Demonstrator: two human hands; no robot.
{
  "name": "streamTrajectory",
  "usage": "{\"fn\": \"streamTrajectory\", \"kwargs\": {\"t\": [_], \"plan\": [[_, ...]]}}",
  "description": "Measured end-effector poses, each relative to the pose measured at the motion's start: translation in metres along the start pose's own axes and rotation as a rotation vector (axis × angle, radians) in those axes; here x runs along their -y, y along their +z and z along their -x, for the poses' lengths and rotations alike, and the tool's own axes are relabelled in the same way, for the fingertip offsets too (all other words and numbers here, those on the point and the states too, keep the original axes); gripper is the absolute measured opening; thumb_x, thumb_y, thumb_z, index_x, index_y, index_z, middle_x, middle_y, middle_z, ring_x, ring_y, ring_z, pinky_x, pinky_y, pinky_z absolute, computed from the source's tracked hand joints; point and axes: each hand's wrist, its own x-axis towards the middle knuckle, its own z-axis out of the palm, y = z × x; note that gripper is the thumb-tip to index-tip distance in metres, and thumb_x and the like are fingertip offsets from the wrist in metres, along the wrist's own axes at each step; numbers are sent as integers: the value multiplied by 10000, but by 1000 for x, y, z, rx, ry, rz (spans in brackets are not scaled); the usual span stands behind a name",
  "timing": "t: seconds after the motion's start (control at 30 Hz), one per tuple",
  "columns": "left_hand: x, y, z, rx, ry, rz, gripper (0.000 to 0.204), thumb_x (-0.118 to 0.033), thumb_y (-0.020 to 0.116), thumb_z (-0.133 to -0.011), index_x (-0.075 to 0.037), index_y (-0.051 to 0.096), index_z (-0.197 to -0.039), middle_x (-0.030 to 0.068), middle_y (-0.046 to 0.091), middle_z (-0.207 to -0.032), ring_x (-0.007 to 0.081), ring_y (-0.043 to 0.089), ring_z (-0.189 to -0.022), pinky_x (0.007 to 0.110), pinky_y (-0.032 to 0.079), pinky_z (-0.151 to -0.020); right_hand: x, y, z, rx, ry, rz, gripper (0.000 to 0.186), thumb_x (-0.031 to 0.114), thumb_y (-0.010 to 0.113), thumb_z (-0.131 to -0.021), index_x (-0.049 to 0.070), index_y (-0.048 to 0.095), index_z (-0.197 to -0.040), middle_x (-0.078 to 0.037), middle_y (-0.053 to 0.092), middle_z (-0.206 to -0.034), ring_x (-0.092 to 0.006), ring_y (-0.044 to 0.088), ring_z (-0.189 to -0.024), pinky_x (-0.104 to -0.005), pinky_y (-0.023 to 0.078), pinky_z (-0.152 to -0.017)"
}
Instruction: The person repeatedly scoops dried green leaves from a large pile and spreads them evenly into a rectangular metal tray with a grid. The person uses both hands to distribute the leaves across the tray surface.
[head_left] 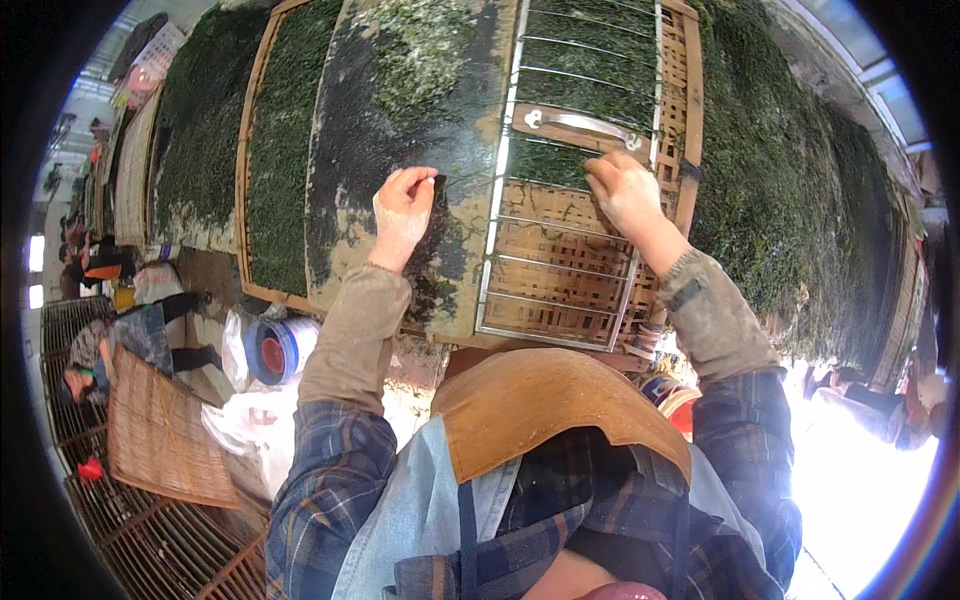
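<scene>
A wire rack (568, 259) with a wooden crossbar and a metal handle (583, 127) lies over a woven bamboo tray (540, 285). Fine dark green leafy matter (585, 70) covers the tray's far part, while the near weave shows only scattered strands. My right hand (630, 200) is closed in a pinch just below the handle, its fingertips at the near edge of the green layer. Over the dark stained board (350, 170) to the left, my left hand (403, 208) has thumb and fingers pressed together. What either hand pinches, if anything, is too small to tell.
A heap of green matter (425, 45) sits on the board's far part. More green-covered surfaces (770, 200) flank the work on both sides. At lower left are a blue-rimmed bucket (280, 350), white plastic bags (250, 425), a woven mat (165, 430) and another person (125, 345).
</scene>
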Motion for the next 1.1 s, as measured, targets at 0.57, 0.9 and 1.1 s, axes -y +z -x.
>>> {"fn": "streamTrajectory", "kwargs": {"t": [0.57, 0.9, 1.1], "plan": [[20, -31, 129, 70, -143, -29, 204, -122, 749, -896, -38, 745, -1082, 90, 656, -871, 185, 649, -715, 324, 530, -652, 55, 40, -58, 371, -233, 165, 293, 171, 659, -892, 99, 658, -1176, -148, 669, -1114, -370, 668, -1002, -449, 559, -823], [-2, 6, 30, 30, 90, -385, 267, -209, 723, -873, -57, 637, -1076, 170, 636, -1016, 405, 636, -960, 512, 521, -851, 49, 59, -80, 269, 313, -165, 225, 279, 744, -897, 83, 711, -1003, -150, 746, -913, -358, 715, -844, -460, 554, -775], [-5, 22, 20, 192, 61, -392, 104, -148, 647, -927, -54, 615, -960, 187, 652, -968, 421, 644, -919, 524, 523, -803, 42, 5, -39, 91, 303, -341, 209, 164, 715, -924, 30, 710, -1085, -125, 738, -914, -195, 704, -773, -326, 563, -738]]}}
